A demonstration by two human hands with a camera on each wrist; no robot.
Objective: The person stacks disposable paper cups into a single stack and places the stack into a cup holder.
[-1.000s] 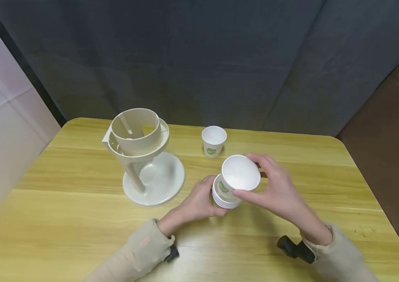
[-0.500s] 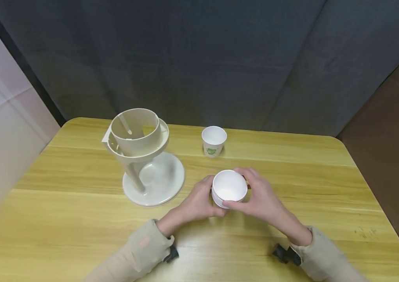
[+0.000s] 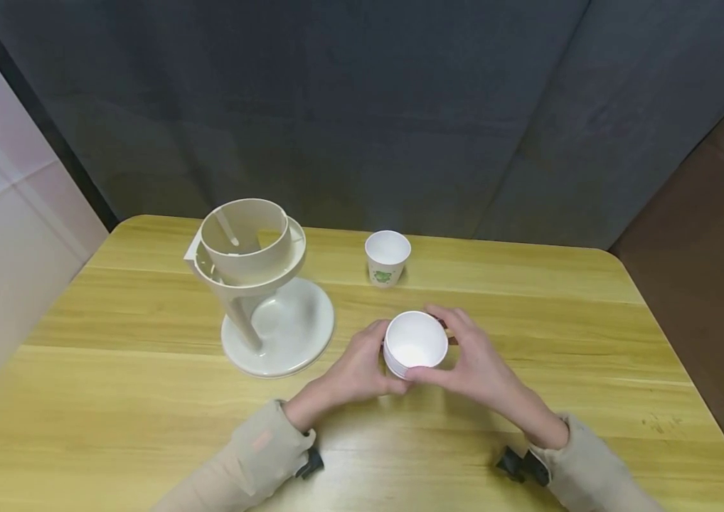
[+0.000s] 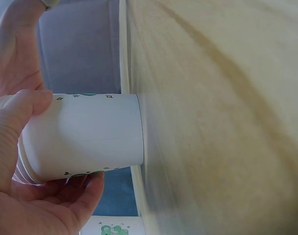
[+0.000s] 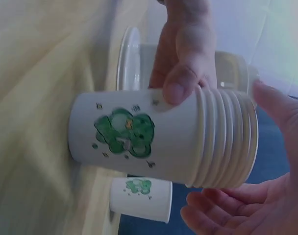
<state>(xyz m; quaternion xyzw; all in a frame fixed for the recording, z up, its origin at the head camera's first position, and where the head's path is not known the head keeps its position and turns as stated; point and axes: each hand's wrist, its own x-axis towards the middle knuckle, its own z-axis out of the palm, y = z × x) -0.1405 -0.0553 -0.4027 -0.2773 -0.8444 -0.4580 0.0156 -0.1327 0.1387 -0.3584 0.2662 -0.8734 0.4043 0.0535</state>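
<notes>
A stack of nested white paper cups stands upright on the table, with a green bear print on its side. My left hand grips the stack from the left, its thumb and fingers round the wall below the rims in the left wrist view. At the top, my right hand holds the uppermost paper cup by its rim, thumb at the near side and fingers at the far side. Several rims lie close together in the right wrist view. Behind the stack a single paper cup stands upright, untouched.
A cream plastic stand with a ring-shaped holder on a round base stands left of the hands. The wooden table reaches back to a dark curtain. A black wrist mount hangs below the right sleeve.
My right hand has brought a paper cup down and left into the stack that my left hand holds. Over the last half second the hands have barely moved.
</notes>
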